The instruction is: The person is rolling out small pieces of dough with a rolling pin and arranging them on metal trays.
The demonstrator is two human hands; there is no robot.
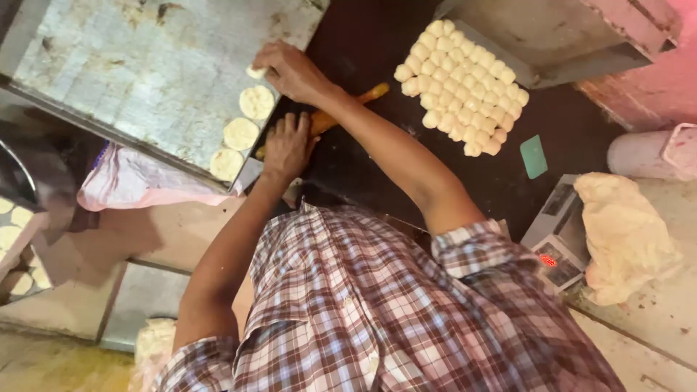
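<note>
counting what is lying on the dark worktop and steel tray

three flat round pale dough discs (241, 133) are lying in a row on the one scratched steel tray (145, 58); several dozen small pale dough balls (462, 87) are sitting packed in one cluster, too many to count exactly; one orange wooden rolling pin (347, 105), one green plastic scraper (534, 156) and one grey weighing scale (555, 236) are showing.

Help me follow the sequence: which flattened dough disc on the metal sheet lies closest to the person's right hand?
The topmost disc of the three on the metal sheet, just below the right hand; the other two lie farther down the edge.
</note>
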